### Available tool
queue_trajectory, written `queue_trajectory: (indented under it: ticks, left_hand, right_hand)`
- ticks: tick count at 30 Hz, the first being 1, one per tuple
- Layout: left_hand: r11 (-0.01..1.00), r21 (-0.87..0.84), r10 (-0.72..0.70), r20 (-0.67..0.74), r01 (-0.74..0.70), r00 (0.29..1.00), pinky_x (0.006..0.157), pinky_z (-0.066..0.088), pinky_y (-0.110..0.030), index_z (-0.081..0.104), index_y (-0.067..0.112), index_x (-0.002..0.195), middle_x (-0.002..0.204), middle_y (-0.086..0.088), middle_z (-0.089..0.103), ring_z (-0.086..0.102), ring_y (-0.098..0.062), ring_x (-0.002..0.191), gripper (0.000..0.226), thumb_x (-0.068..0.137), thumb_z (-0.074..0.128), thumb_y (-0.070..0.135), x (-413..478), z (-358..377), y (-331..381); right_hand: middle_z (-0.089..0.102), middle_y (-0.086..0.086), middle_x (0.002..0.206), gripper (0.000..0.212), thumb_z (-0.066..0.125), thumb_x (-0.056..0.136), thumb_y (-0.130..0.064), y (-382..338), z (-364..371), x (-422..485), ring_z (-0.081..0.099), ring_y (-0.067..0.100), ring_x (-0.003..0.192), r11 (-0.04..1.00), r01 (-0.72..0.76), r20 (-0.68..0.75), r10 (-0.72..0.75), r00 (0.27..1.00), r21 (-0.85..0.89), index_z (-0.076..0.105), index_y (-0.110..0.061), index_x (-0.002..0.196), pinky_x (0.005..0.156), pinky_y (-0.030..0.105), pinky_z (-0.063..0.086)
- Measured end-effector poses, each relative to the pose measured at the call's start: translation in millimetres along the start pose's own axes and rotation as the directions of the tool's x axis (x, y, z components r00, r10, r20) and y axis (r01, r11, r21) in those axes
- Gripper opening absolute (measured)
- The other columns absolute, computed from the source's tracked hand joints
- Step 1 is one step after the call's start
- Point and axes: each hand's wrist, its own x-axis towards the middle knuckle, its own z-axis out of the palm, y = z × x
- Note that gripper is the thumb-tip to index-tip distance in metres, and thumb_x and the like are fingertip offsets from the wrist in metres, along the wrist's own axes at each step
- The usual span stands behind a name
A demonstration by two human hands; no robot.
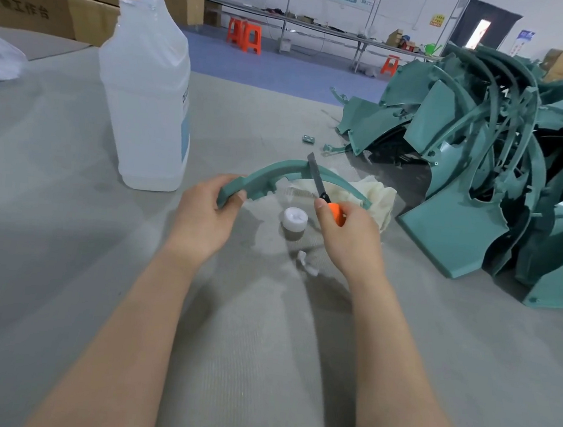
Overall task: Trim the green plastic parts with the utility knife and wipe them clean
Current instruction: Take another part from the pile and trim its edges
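Utility knife (323,192) points away, slightly left.

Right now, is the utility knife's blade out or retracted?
Out: the utility knife shows a dark blade past its orange handle, gripped by the right hand, crossing the curved green part.

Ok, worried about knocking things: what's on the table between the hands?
A white cap on the table, between left hand gripping green part and right hand holding utility knife; head view.

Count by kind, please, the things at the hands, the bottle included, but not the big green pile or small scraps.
Curved green part: 1
Utility knife: 1
White cap: 1
Cloth: 1
Clear bottle: 1
Total: 5
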Motion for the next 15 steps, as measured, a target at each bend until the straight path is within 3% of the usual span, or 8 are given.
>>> queue_trajectory:
  ticks: [4, 7, 9, 11, 13, 15]
  left_hand:
    - [1.0, 0.008, 0.006, -0.008, -0.006, 1.0, 0.056, 0.033, -0.003, 0.068, 0.017, 0.106, 0.067, 0.021, 0.051, 0.049, 0.008, 0.06, 0.019, 0.095, 0.052, 0.013, -0.1, -2.6, -0.2]
    - [1.0, -0.008, 0.0, -0.015, 0.0, 1.0, 0.056, 0.033, -0.005, 0.066, 0.021, 0.101, 0.066, 0.018, 0.052, 0.049, 0.007, 0.059, 0.017, 0.095, 0.053, 0.013, 0.9, -5.1, 1.4]
    - [0.999, -0.038, -0.002, -0.016, 0.002, 1.0, 0.062, 0.039, -0.013, 0.066, 0.018, 0.099, 0.071, 0.006, 0.061, 0.052, -0.001, 0.063, 0.014, 0.094, 0.053, 0.014, 1.4, -6.5, 3.2]
    - [0.997, -0.079, -0.021, -0.024, 0.019, 0.999, 0.075, 0.046, -0.031, 0.066, 0.014, 0.104, 0.087, -0.01, 0.067, 0.059, -0.023, 0.08, 0.016, 0.094, 0.054, 0.015, 2.4, -7.4, 5.0]
    - [0.994, -0.108, -0.04, -0.042, 0.035, 0.998, 0.082, 0.047, -0.036, 0.066, 0.015, 0.108, 0.096, -0.01, 0.069, 0.061, -0.03, 0.092, 0.019, 0.094, 0.054, 0.015, 2.8, -8.2, 6.2]
    - [0.991, -0.123, -0.058, -0.05, 0.051, 0.997, 0.086, 0.048, -0.036, 0.066, 0.017, 0.11, 0.098, -0.007, 0.069, 0.061, -0.029, 0.095, 0.021, 0.093, 0.054, 0.014, 2.6, -8.6, 7.4]
  right_hand:
    - [0.045, -0.002, 0.066, 0.039, 0.049, 0.097, -0.045, 8.4, -2.7, 3.5, 0.045, 0.019, 0.066, 0.993, -0.117, -0.019, 0.117, 0.993, -0.017, 0.047, -0.016, 0.071, 0.059, 0.031, 0.032]
    - [0.055, 0.006, 0.08, 0.04, 0.046, 0.098, -0.046, 13.6, -7.7, 5.5, 0.05, 0.027, 0.079, 0.984, -0.178, -0.062, 0.177, 0.982, -0.014, 0.051, -0.011, 0.08, 0.066, 0.031, 0.035]
    - [0.062, 0.01, 0.086, 0.041, 0.045, 0.098, -0.047, 13.0, -11.7, 5.9, 0.055, 0.028, 0.082, 0.982, -0.188, -0.092, 0.19, 0.978, 0.027, 0.052, -0.01, 0.083, 0.062, 0.032, 0.035]
    - [0.067, 0.012, 0.088, 0.041, 0.044, 0.097, -0.049, 9.0, -14.4, 6.3, 0.058, 0.027, 0.08, 0.973, -0.184, -0.101, 0.199, 0.975, 0.139, 0.053, -0.011, 0.084, 0.061, 0.032, 0.04]
    - [0.068, 0.012, 0.096, 0.038, 0.047, 0.095, -0.05, 3.4, -15.6, 6.5, 0.06, 0.029, 0.087, 0.939, -0.192, -0.089, 0.225, 0.97, 0.283, 0.055, -0.013, 0.1, 0.077, 0.039, 0.051]
    - [0.066, 0.012, 0.104, 0.035, 0.051, 0.095, -0.048, -0.8, -16.9, 4.7, 0.059, 0.027, 0.088, 0.914, -0.193, -0.064, 0.231, 0.971, 0.357, 0.049, -0.016, 0.11, 0.086, 0.045, 0.05]
